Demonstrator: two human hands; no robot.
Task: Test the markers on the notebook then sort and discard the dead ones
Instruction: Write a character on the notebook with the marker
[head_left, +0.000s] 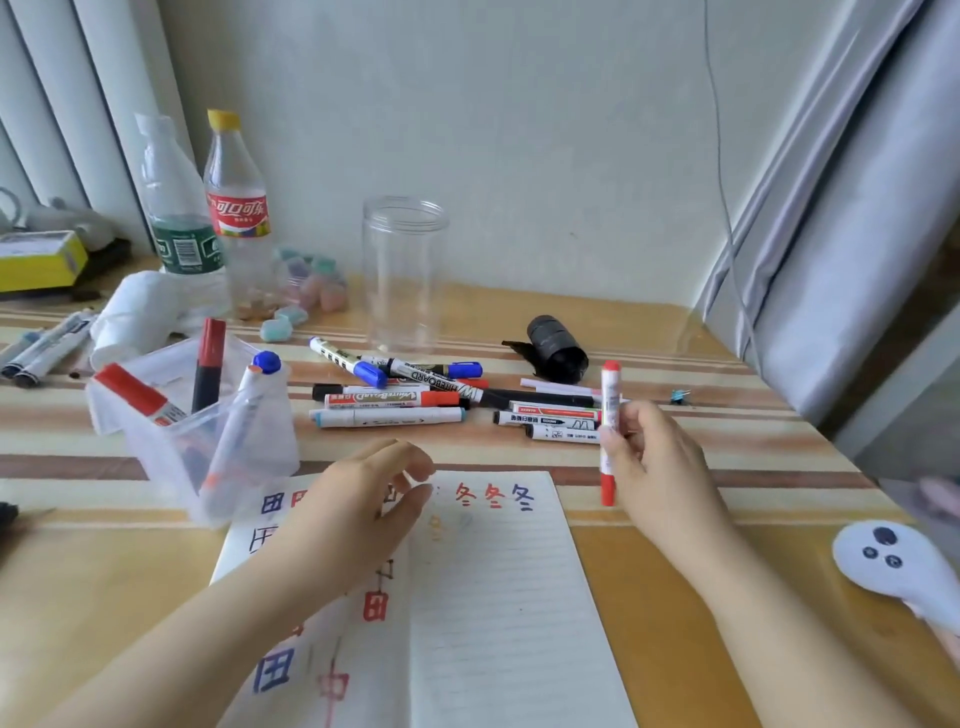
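Red marker (609, 431): upright in the right hand (657, 457), capped at both ends, at 3 o'clock of the notebook (493, 597); probably next to be tested or just tested.
Right hand: fingers curled round the marker's middle.
Left hand (358, 509): relaxed, holding nothing, resting on the notebook, likely steadying it.
Untested pile (415, 389): 12 o'clock on the worktop (649, 571).
Plastic box (208, 431): 10 o'clock, holds sorted markers.
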